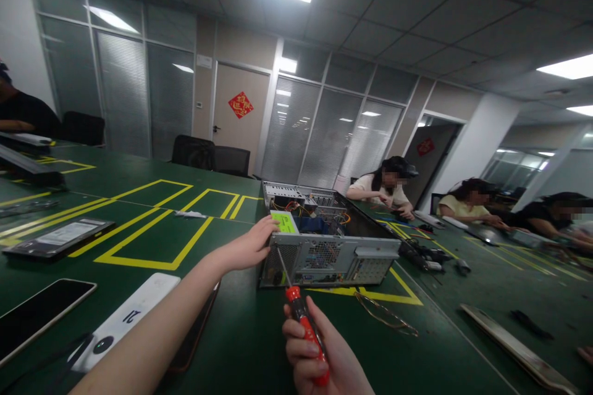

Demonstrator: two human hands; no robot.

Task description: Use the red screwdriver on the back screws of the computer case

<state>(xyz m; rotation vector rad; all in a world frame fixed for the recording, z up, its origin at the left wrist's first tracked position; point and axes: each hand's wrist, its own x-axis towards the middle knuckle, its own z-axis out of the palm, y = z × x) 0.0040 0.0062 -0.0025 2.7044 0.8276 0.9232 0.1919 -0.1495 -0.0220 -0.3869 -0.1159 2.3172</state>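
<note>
An open desktop computer case (331, 259) lies on its side on the green table (241, 333), its back panel facing me and cables showing inside. My left hand (248, 247) rests on the case's near left corner, fingers curled over the top edge by a green label (284, 222). My right hand (315, 358) is wrapped round the red handle of a screwdriver (301, 315). The screwdriver's shaft points up and left, with its tip at the left side of the back panel.
A phone (39, 315), a white device marked 21 (125, 321) and a flat black drive (58, 237) lie to the left. Yellow floor-style lines mark the table. A side panel (514, 349) and loose wires (384, 315) lie to the right. Several people sit working at the far right and left.
</note>
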